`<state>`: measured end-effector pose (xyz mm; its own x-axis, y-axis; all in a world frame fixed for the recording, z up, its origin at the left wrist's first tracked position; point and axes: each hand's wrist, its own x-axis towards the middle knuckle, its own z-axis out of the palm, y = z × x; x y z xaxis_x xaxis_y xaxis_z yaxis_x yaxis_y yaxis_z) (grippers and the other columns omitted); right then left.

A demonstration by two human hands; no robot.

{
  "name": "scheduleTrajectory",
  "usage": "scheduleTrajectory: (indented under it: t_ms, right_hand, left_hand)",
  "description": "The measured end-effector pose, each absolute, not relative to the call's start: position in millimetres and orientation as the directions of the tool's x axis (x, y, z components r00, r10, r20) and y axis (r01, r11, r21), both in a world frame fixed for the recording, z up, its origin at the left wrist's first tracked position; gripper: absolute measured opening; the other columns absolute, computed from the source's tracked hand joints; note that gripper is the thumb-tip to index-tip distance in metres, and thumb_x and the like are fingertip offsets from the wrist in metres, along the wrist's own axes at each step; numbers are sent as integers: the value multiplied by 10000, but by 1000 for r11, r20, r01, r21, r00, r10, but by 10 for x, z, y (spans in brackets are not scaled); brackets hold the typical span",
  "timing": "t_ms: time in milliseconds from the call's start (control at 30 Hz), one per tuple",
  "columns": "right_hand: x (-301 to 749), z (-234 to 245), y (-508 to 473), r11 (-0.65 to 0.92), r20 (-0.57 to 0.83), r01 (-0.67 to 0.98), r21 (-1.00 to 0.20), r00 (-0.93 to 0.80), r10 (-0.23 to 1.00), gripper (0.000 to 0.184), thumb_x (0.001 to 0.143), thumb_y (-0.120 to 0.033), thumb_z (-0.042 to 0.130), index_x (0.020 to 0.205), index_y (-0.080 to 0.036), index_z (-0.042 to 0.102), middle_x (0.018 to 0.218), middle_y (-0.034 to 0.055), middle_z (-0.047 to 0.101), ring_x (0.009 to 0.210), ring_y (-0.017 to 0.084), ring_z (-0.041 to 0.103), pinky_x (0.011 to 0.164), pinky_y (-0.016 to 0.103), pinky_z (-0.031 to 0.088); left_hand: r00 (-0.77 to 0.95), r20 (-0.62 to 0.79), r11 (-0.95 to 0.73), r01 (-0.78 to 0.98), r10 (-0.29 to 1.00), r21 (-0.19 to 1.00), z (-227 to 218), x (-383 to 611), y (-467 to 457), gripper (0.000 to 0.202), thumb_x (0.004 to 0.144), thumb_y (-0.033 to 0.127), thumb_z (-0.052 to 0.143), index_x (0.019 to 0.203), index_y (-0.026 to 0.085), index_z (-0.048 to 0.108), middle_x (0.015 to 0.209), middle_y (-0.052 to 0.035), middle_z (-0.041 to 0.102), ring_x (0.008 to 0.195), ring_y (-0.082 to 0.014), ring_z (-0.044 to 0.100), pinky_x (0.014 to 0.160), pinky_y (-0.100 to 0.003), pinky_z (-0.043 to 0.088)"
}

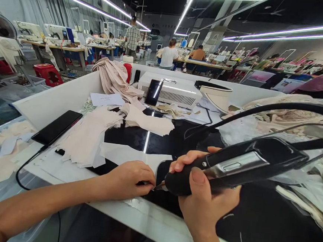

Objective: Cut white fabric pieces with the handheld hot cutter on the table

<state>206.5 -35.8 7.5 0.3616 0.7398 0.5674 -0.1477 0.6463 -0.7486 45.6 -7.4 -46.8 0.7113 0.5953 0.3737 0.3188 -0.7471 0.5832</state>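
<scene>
My right hand (200,198) is wrapped round a black hand-held corded tool (239,164), whose metal tip points left at the table's near edge. My left hand (130,180) is curled just left of that tip, its fingers pinched on a small pale fabric piece (161,169) lying on the dark glossy work surface (137,137). The tool's black cable (263,108) arches up and away to the right.
Stacks of beige cut fabric pieces (87,137) lie left of my hands, beside a black phone (57,127) with a cable. Behind stand a white box-shaped machine (171,90), a second phone (153,92) and draped beige cloth (113,76). Other people work at distant tables.
</scene>
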Motion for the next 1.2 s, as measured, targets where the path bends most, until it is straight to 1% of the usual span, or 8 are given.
scheduleTrajectory:
  t_ms: [300,500,600,700,800,967,1100,1200]
  right_hand:
    - [2056,86,-374,649,578,-101,-754,365,729,416,842,-344,825,1161,-278,567,804,-38,653,574,163,634,541,334,558]
    - [2041,86,-372,657,583,-118,-745,364,726,408,848,-319,825,1163,-267,569,811,-33,662,574,152,630,535,315,552]
    - [2040,85,-376,653,578,-118,-748,368,728,414,845,-315,826,1164,-265,568,812,-32,659,579,154,631,543,319,559]
    - [2040,77,-380,648,573,-120,-752,369,732,422,845,-309,824,1180,-268,570,816,-30,664,586,159,636,559,333,564]
    - [2037,70,-381,646,568,-121,-754,373,733,426,847,-311,823,1187,-274,570,814,-32,665,598,157,633,568,334,569]
    - [2031,73,-380,639,565,-102,-762,377,734,420,847,-319,816,1176,-272,560,807,-33,655,603,158,624,559,331,572]
    - [2029,85,-382,631,559,-73,-772,395,730,422,836,-335,816,1163,-270,556,797,-33,643,595,160,619,561,340,564]
    - [2027,91,-385,634,560,-80,-769,393,729,416,834,-324,814,1160,-271,561,798,-37,644,585,160,622,556,340,554]
  left_hand:
    - [713,386,-753,301,585,585,-499,457,-71,97,923,95,656,934,167,720,965,-31,749,910,-175,697,876,-258,517]
    - [733,302,-718,350,610,601,-431,445,-51,154,1038,151,547,1021,175,698,1038,-28,744,966,-173,685,926,-284,508]
    - [726,261,-699,399,636,594,-411,442,-31,121,1043,173,554,1033,184,674,1028,-18,730,955,-170,671,906,-287,510]
    - [736,262,-722,413,623,555,-435,446,-8,24,990,168,645,1008,181,655,993,-19,698,953,-179,652,888,-291,507]
    - [750,306,-772,403,587,491,-466,458,8,53,954,138,679,979,177,653,1011,-34,673,969,-186,634,897,-292,503]
    - [783,378,-854,355,494,380,-463,488,12,83,964,92,638,953,172,655,1036,-45,670,964,-181,633,918,-287,499]
    - [825,341,-884,355,450,305,-474,478,20,121,984,77,588,989,172,663,985,-42,692,944,-183,662,898,-294,513]
    - [834,346,-895,341,429,287,-504,433,34,154,993,76,568,1051,167,678,1025,-51,719,974,-188,679,901,-299,525]
